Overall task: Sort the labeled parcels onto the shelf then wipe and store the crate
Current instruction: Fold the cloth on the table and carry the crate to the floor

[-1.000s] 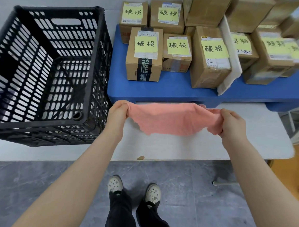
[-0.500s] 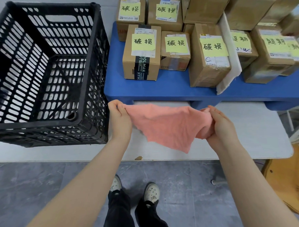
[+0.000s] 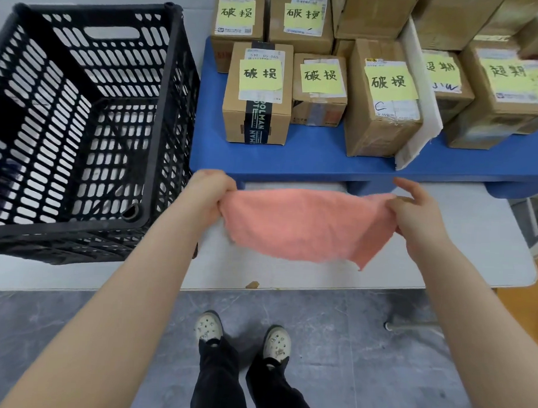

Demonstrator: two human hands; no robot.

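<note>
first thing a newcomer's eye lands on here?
The pink cloth stretched between the left hand and right hand, over the white table's front edge. Next, the empty black crate at left, and the yellow-labelled parcels packed on the blue shelf behind.

Bright, even light; wide-angle edge warp

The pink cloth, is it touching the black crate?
Apart. The head view shows the pink cloth stretched between the left hand and right hand, clear of the black crate.
</note>
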